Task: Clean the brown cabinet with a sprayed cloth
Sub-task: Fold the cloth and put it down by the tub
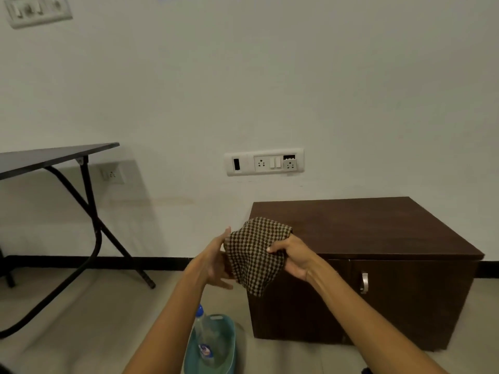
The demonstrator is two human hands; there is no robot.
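Far left, a folding desk [54, 157] is standing against the wall — not involved. Low centre, a spray bottle [206, 338] is lying in a teal basin [229, 338] on the floor, just beside the cabinet's left side.

Risks, as judged: you are holding the checked cloth [255, 255] bunched between both hands, with a loose tail hanging below — if it is not folded flat, it will probably wipe unevenly or slip out. Whether the cloth is already damp cannot be told; a dry wipe would likely only smear dust. The basin is sitting near your feet, so a step forward could tip it.

Pose: your left hand [216, 261] is reaching forward, fingers extended, palm pressing against the cloth's left edge — supporting more than gripping. Your right hand [293, 259] is curling over the cloth's right side, thumb on top, clenching the fabric. Both forearms are stretching out and converging.

The brown cabinet [378, 238] is standing against the wall at right, door closed, top bare; the cloth is hovering at its front-left corner, apparently not touching.
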